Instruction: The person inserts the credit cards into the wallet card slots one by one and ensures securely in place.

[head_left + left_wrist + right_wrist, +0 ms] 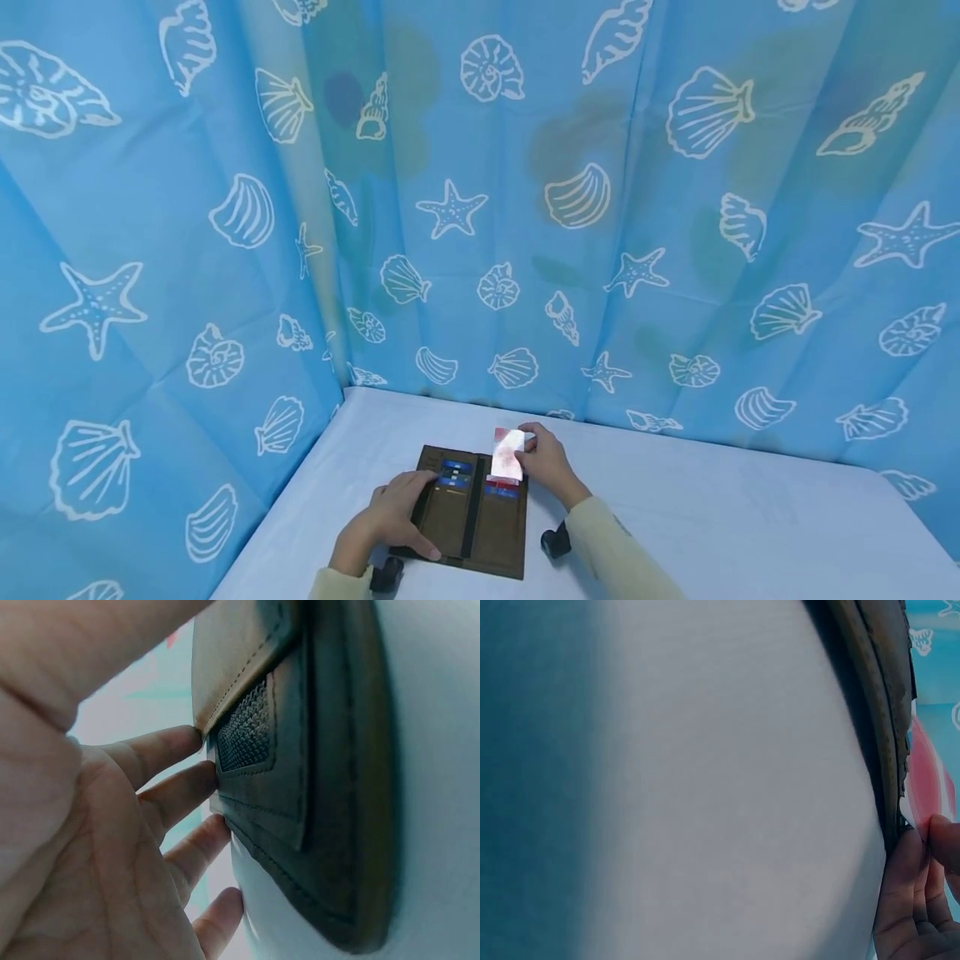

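Observation:
A brown wallet (501, 533) lies spread open on the table, blue-edged cards (454, 473) in its left slots and another blue card (501, 492) in the right ones. My left hand (393, 510) rests at the wallet's left side, thumb over the lower edge. Fairly straight fingertips (202, 776) touch the wallet's edge in the left wrist view. Between thumb and fingers, my right hand (549, 460) pinches a red and white card (507, 454) at its right side. The card overlaps the top of the right-hand slots; glare washes out its face.
A white cloth covers the table (712, 517). Blue curtains (480, 250) with shell and starfish prints stand behind it and along the left. Dark wrist devices show below the left hand (387, 575) and beside the right sleeve (622, 550).

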`<state>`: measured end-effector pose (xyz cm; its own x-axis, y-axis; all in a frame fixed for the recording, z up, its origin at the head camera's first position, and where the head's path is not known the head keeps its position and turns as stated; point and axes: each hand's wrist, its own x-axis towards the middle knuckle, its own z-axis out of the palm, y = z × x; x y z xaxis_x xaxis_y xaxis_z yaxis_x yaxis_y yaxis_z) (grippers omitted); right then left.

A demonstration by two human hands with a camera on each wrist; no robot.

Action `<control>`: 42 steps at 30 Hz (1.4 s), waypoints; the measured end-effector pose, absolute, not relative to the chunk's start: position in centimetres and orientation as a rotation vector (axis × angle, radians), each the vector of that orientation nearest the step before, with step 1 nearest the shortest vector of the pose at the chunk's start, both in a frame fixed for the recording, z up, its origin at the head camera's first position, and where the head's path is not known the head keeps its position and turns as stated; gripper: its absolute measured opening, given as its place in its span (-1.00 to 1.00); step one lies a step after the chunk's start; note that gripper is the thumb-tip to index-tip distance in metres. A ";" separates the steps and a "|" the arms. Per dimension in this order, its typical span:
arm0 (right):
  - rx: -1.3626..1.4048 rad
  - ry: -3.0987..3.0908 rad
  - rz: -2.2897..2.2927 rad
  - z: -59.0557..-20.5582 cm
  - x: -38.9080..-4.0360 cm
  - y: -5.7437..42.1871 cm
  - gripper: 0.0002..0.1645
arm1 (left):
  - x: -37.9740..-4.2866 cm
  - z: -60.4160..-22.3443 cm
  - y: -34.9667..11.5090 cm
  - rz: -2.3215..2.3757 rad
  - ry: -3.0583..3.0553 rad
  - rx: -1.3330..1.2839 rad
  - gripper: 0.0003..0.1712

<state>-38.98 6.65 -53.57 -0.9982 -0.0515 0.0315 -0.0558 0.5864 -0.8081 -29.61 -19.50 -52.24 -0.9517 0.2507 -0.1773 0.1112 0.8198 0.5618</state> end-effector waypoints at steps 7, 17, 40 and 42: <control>0.110 -2.808 1.407 -53.4 -39.1 6.5 -0.47 | -29.4 -51.8 -19.4 0.827 2.764 0.262 0.31; 0.127 -2.835 1.374 -53.5 -39.2 6.6 -0.47 | -29.2 -51.6 -19.6 0.843 2.770 0.268 0.30; 0.272 -3.027 1.284 -53.1 -39.7 7.6 -0.50 | -29.9 -52.6 -19.9 0.850 2.747 0.279 0.32; 0.290 -3.054 1.256 -53.2 -39.7 7.5 -0.53 | -29.8 -52.6 -19.9 0.856 2.744 0.275 0.32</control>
<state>-39.68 7.49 -53.19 -0.9698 -0.2255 -0.0933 -0.0947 0.7001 -0.7078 -29.81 -19.92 -52.57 -0.9500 0.2528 -0.1834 0.1037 0.8092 0.5783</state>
